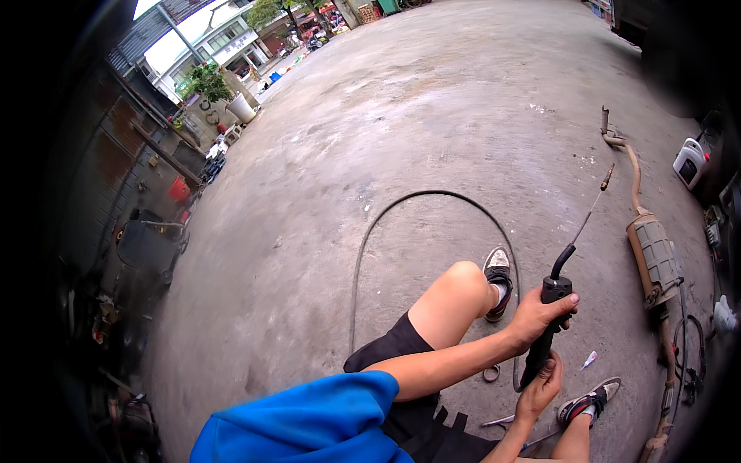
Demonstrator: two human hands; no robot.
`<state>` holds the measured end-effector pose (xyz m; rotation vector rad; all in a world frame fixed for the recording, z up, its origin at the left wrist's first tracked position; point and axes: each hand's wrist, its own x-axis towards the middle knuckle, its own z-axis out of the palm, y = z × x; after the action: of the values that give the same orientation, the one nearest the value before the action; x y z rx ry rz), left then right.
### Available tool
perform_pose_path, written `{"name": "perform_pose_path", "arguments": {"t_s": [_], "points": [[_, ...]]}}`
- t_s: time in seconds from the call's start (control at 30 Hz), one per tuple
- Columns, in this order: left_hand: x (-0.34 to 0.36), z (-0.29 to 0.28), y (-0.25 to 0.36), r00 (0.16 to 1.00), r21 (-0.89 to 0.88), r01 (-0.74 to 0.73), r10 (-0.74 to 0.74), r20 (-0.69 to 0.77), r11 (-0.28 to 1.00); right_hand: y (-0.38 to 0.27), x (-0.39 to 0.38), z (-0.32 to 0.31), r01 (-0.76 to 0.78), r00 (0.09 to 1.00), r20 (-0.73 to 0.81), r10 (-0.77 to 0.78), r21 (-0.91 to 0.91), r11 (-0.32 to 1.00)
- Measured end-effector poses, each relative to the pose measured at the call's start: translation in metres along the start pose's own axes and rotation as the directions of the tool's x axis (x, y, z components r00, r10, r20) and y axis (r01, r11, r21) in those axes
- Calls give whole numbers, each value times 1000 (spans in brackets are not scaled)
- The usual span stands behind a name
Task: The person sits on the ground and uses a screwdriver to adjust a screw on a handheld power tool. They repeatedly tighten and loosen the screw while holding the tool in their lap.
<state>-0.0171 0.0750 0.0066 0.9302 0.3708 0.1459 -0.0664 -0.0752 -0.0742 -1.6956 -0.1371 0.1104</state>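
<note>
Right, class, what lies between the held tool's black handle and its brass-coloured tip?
A bent black neck, then a thin grey rod, as the head view shows.

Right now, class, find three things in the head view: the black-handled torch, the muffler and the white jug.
Black-handled torch (556, 289): head view, upper end of the handle.
Muffler (655, 256): head view, middle of its body.
White jug (688, 165): head view, side of its body.

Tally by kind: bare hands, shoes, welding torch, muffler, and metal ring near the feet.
Bare hands: 2 (left hand, right hand)
Shoes: 2
Welding torch: 1
Muffler: 1
Metal ring: 1
Total: 7
</note>
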Motion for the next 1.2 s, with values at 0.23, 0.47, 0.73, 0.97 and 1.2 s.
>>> {"name": "perform_pose_path", "arguments": {"t_s": [0.23,0.47,0.73,0.97,1.2], "points": [[-25,32,11,970,104,-181,195,-143,978,-56,-1,15,284,935,-3,-355,-594,752],[-24,28,55,985,48,-72,63,163,996,-89,31,16,402,873,-23,-487,-531,746],[45,47,39,891,-99,269,-209,402,958,-108,38,-4,117,991,-40,-130,-237,965],[80,43,12,867,-86,410,-359,345,908,-94,44,3,-64,997,-54,52,-255,965],[95,47,11,908,-132,375,-334,255,918,-97,57,12,-130,991,-68,116,-265,955]]}}
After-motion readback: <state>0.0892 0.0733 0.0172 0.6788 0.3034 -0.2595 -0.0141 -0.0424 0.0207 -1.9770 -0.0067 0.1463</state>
